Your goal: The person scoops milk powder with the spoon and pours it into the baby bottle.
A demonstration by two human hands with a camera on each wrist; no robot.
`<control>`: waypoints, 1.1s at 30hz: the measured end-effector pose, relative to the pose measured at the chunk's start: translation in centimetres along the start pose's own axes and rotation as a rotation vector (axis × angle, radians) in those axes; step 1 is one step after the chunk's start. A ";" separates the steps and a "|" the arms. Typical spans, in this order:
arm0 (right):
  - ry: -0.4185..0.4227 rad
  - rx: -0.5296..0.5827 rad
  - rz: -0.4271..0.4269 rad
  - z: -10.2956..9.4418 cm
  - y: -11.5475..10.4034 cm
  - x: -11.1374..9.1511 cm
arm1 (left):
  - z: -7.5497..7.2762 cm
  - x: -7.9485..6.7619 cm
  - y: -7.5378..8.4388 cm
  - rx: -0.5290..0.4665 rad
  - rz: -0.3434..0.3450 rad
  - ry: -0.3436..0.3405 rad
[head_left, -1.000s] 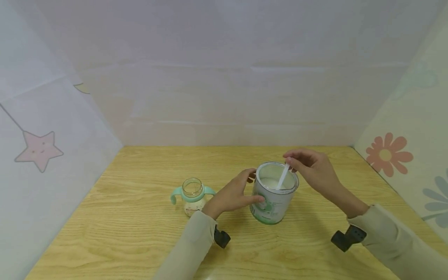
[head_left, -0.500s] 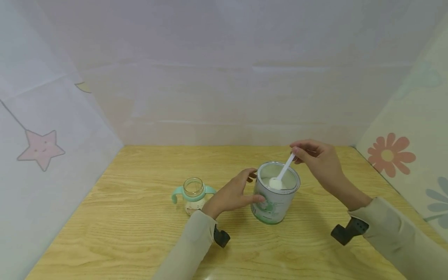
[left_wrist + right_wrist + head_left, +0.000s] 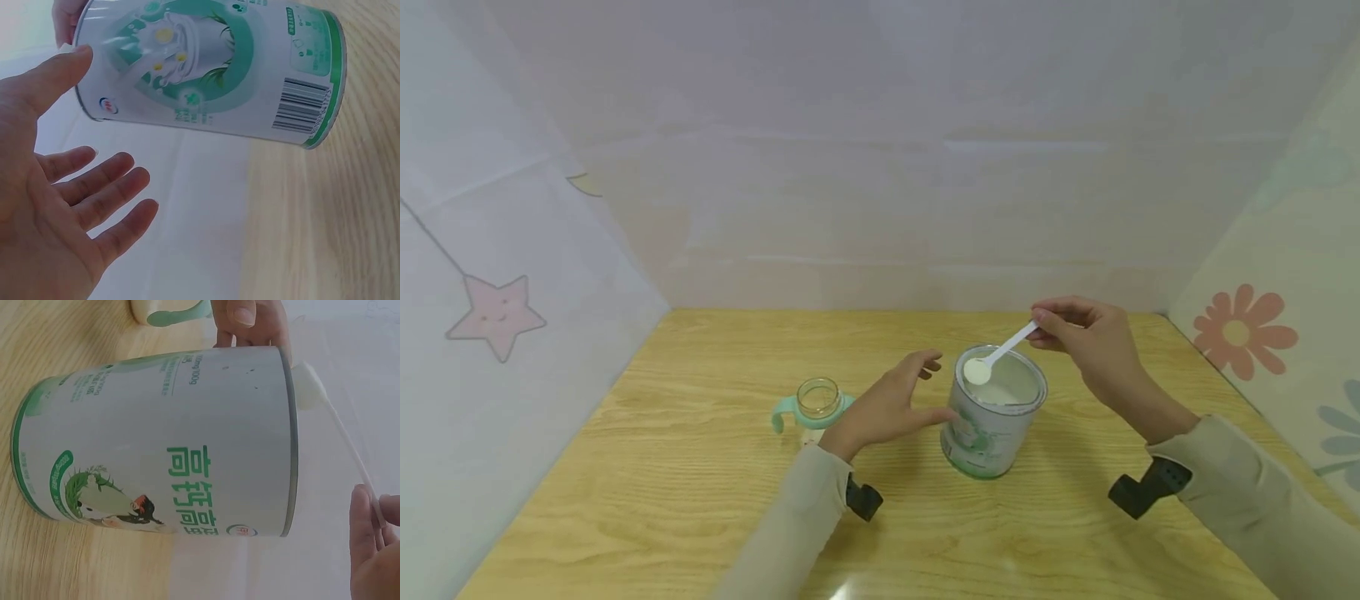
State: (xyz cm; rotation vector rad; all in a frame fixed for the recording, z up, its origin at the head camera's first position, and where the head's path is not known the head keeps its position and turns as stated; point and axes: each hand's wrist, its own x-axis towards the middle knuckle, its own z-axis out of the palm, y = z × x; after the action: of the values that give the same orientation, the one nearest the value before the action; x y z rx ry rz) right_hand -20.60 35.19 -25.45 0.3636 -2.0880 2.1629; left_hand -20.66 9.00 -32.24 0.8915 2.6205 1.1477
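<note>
A white measuring scoop (image 3: 977,372) heaped with pale powder is above the mouth of a milk powder can (image 3: 988,442). My right hand (image 3: 1093,346) pinches the end of its handle between thumb and fingers. In the right wrist view the scoop (image 3: 308,387) is just over the can's rim. The can stands upright and uncovered, with powder inside. My left hand (image 3: 887,408) is at the can's left side, fingers spread. In the left wrist view its palm and fingers (image 3: 112,194) are off the can; whether the thumb touches the rim I cannot tell.
A glass baby bottle (image 3: 818,398) with mint-green handles stands uncapped left of the can, partly behind my left wrist. The wooden tabletop (image 3: 685,467) is bordered by pale sheets with a star, a moon and flowers. Each wrist carries a small black camera (image 3: 863,498).
My right hand has raised the filled scoop out of the can and tilted its handle flatter. The left hand has loosened from the can and shifted slightly left.
</note>
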 end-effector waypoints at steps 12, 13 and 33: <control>0.006 0.065 0.143 0.7 -0.1 0.3 | -2.9 -1.2 -0.4 0.036 0.021 0.058; 0.006 0.071 0.148 0.8 -0.1 0.3 | -3.1 -1.3 -0.5 0.042 0.022 0.063; -0.048 0.003 0.197 5.4 0.2 1.1 | -6.5 -4.8 -3.0 0.063 -0.040 0.129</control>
State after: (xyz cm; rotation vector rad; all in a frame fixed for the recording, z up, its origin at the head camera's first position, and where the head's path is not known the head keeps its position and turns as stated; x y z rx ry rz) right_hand -21.22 29.76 -25.28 0.2205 -2.2324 2.2851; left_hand -20.44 0.62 -30.26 0.7981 2.7783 1.1549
